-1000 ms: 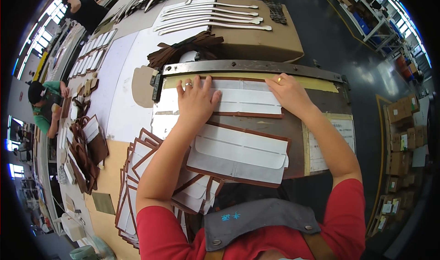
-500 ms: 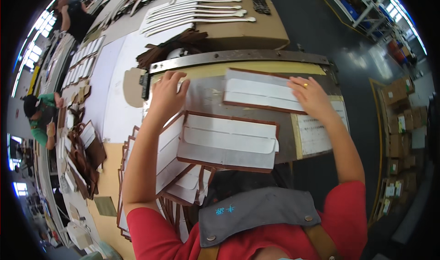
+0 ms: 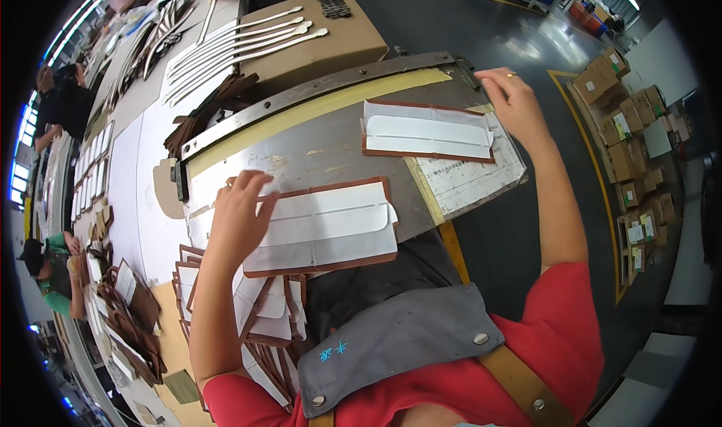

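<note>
L hand (image 3: 242, 209) half-open, nothing visibly held, over near panel (image 3: 338, 224) at metal plate's (image 3: 323, 152) near edge. R hand (image 3: 517, 103) @ far-R corner, grip unclear; 2nd panel (image 3: 429, 130) nr R edge. Prob. panel positioning; next needs flat edge hold.

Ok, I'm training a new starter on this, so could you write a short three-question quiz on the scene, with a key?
1. True or false: the right hand is near the right end of the metal bar.
2. What colour is the strip along that bar? a) blue b) yellow c) red
3. Which hand is nearest the brown-edged white panel closer to the person's body?

Key: 1. True. 2. b. 3. The left hand.
</note>
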`<action>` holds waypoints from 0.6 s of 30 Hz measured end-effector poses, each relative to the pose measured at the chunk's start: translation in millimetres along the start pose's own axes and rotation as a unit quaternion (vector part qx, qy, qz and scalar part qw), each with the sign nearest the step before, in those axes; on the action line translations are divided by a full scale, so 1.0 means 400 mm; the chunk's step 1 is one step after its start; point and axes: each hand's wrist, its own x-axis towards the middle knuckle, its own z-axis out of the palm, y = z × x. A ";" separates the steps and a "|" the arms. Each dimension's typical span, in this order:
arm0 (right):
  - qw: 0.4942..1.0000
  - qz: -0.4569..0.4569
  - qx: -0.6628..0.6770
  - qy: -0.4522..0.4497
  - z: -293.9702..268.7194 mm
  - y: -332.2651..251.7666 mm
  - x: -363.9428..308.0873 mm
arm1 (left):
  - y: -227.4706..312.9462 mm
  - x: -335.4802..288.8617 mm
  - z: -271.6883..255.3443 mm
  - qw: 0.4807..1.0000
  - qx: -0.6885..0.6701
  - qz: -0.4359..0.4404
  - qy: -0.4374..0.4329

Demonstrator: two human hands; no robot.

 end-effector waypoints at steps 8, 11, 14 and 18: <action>0.936 -0.138 0.197 -0.258 0.251 -0.246 -0.076 | 0.008 -0.080 0.091 0.991 0.129 0.023 -0.032; 0.959 -0.194 0.114 -0.172 0.351 -0.294 -0.061 | -0.006 -0.072 0.104 0.994 0.110 0.015 0.008; 0.944 -0.112 0.124 -0.284 0.382 -0.308 -0.012 | 0.024 -0.094 0.100 0.993 0.081 0.065 0.058; 0.922 -0.085 0.214 -0.310 0.390 -0.323 0.020 | 0.034 -0.138 0.117 0.972 0.050 0.230 0.006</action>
